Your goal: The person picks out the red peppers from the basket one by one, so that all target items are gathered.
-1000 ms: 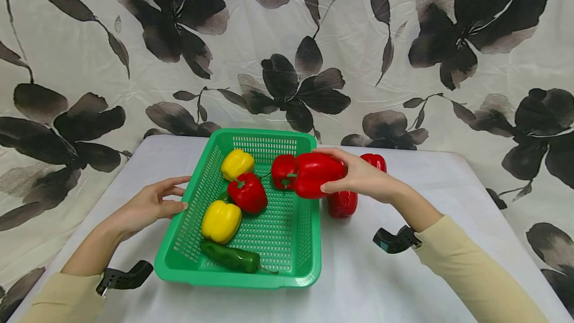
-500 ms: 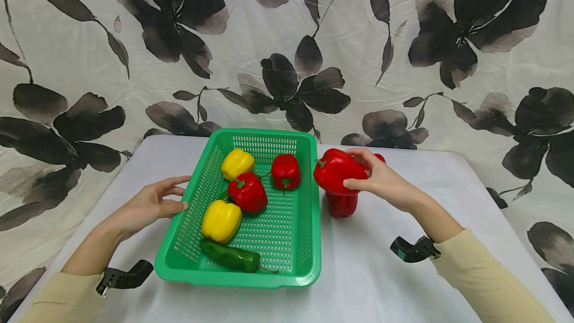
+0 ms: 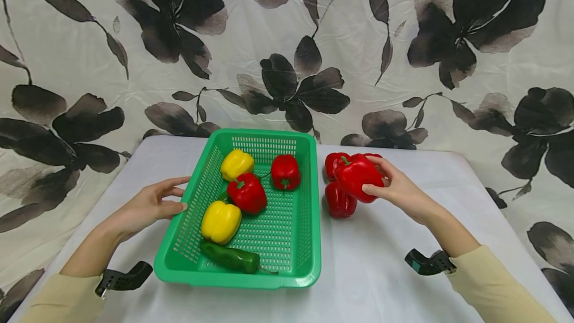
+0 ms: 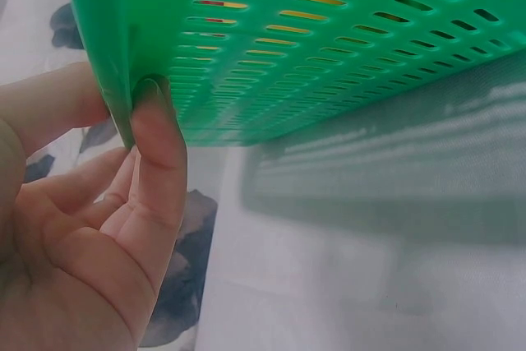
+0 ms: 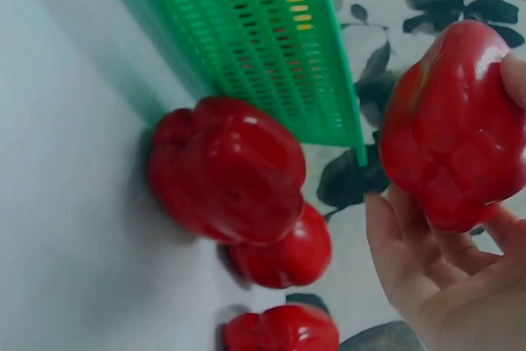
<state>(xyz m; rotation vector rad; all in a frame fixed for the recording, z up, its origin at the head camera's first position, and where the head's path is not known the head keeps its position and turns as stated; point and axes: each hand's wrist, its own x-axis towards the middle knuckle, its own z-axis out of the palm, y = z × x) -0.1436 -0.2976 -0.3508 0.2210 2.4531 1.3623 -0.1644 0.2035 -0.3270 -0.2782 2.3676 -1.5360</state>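
Note:
My right hand (image 3: 400, 188) grips a red bell pepper (image 3: 358, 177), held above other red bell peppers beside the basket. One of these, a red bell pepper (image 3: 340, 200), lies just below it; another red bell pepper (image 3: 334, 163) sits behind. In the right wrist view the held pepper (image 5: 456, 125) is up off the table, apart from the basket wall. At the left, my left hand (image 3: 150, 207) pinches the rim of the green basket (image 3: 237, 281), thumb and fingers on either side of the rim (image 4: 103, 55) in the left wrist view.
Inside the basket lie a yellow bell pepper (image 3: 221, 222), another yellow bell pepper (image 3: 236, 164), two red bell peppers (image 3: 285, 172) and a green chili pepper (image 3: 230, 257). A white cloth (image 3: 381, 273) covers the table; a floral curtain (image 3: 358, 64) hangs behind it.
My right hand has carried the red bell pepper rightward, from over the basket's right rim to above the peppers on the table. My left hand and the basket stay put.

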